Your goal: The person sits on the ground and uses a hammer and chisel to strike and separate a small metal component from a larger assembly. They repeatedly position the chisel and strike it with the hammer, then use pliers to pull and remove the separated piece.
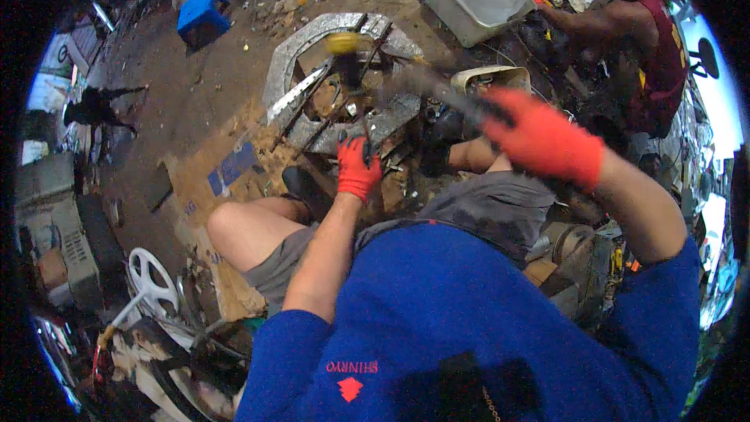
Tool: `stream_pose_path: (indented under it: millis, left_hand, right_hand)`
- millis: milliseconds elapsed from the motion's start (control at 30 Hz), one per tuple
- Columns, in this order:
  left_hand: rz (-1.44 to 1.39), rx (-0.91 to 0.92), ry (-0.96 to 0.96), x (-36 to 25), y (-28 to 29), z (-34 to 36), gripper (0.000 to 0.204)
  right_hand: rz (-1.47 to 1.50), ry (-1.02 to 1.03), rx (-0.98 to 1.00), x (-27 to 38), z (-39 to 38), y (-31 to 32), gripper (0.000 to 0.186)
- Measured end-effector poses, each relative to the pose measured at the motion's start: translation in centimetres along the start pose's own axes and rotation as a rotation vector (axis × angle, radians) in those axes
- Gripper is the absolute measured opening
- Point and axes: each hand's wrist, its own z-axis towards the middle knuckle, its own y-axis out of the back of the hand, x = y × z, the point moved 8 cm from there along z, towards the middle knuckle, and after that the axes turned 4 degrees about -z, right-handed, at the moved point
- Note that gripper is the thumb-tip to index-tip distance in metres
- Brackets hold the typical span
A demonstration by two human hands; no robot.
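My left hand [358,168], in a red glove, is closed on a thin metal rod [362,126] at the near side of a heavy octagonal metal frame [285,78] on the ground. Above the rod is a blurred dark tool with a yellow top [342,45], over the frame's middle, where a pale slotted strip [301,94] also lies. My right hand [535,137], gloved in red, is wrapped round the handle of a motion-blurred hammer [418,78], raised to the right of the frame.
A co-worker [648,59] crouches at right beside a white bin [437,0]. A cream container [488,74], blue crate [199,19], black dog [101,109], cardboard [191,187] and white wheel [152,281] surround me among scattered scrap.
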Motion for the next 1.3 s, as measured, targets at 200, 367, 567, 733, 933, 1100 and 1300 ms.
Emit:
stream_pose_path:
  millis: [200,367,567,733,933,1100,1300]
  left_hand:
    - [0.043,0.052,-0.059,0.0,-0.5,0.0,0.04]
    - [0.009,-0.248,0.169,2.7,2.6,-0.6,0.041]
    - [-0.009,-0.189,0.224,3.7,2.1,-1.0,0.046]
    - [-0.018,-0.157,0.188,3.5,1.9,-0.5,0.047]
    - [0.026,-0.18,0.053,3.2,2.4,-1.0,0.044]
    - [0.003,-0.127,0.02,1.8,2.8,-0.2,0.041]
    - [-0.037,-0.118,0.005,2.1,2.8,-0.2,0.042]
  right_hand:
    - [0.225,0.08,-0.25,-0.6,-0.2,2.0,0.042]
    - [0.596,0.076,-0.407,-1.3,-0.7,5.3,0.04]
    - [0.521,0.04,-0.227,-1.9,1.2,1.4,0.042]
    - [0.376,0.08,-0.281,-1.7,1.6,0.3,0.038]
    - [0.87,0.52,-0.641,2.8,-1.6,10.5,0.033]
    - [-0.641,0.588,-0.766,8.7,-1.1,10.9,0.04]
    - [-0.013,0.237,-0.234,5.6,6.4,4.0,0.047]
